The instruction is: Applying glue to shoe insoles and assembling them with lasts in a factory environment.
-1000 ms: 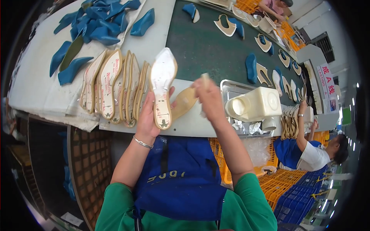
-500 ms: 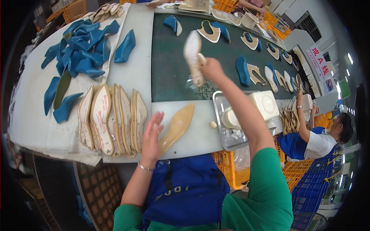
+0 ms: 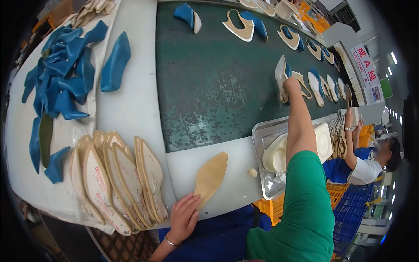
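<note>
My right hand (image 3: 292, 84) is stretched far out over the green belt, closed on a white insole (image 3: 280, 72). That insole lies beside a blue shoe last (image 3: 288, 70) and a tan-edged shoe upper (image 3: 301, 83); my hand hides part of them. Close to the table's near edge, my left hand (image 3: 184, 217) has its fingers over the narrow heel end of a tan insole (image 3: 211, 177). Left of it stands a row of insoles (image 3: 98, 183) on edge, pale with tan rims.
A pile of blue lasts (image 3: 65, 65) covers the far left, with one last (image 3: 116, 61) apart. A metal tray (image 3: 258, 131) holds white containers. More uppers (image 3: 238, 26) and lasts line the belt (image 3: 209, 96). A co-worker (image 3: 362, 161) works at the right.
My right hand has carried the white insole right, to the last on the belt. My left hand, raised and open before, has come down onto the tan insole. The view has shifted.
</note>
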Motion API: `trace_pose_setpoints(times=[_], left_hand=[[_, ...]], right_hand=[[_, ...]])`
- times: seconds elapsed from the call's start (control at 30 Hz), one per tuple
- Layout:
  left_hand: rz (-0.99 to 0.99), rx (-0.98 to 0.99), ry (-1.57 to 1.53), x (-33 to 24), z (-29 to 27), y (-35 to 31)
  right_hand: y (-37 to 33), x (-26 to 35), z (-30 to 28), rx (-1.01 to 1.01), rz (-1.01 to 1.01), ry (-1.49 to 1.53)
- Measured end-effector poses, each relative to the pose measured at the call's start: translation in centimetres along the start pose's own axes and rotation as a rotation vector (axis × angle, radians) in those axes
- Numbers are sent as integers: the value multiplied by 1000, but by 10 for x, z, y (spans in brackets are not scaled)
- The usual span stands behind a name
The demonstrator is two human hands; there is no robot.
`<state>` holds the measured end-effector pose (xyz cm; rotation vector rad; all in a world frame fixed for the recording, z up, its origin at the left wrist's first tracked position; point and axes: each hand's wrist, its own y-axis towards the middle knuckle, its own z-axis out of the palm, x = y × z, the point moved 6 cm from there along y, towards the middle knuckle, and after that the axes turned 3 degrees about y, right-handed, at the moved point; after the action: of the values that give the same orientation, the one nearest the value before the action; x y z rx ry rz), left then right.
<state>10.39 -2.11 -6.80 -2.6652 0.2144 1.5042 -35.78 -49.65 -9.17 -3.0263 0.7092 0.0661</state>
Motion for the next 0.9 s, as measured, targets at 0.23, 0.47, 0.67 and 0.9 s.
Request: trace_pose_setpoints(times=[0.23, 0.47, 0.67, 0.9], left_hand=[[-6, -17, 27, 11, -4, -6], [95, -113, -107, 11, -6, -10], [85, -172, -144, 16, -12, -20], [133, -176, -219, 19, -9, -22]], right_hand=[[-1, 34, 9, -45, -145, -15], [-95, 219, -32, 24, -547, 227], [-282, 421, -51, 192, -976, 400], [-437, 536, -97, 29, -1335, 739]])
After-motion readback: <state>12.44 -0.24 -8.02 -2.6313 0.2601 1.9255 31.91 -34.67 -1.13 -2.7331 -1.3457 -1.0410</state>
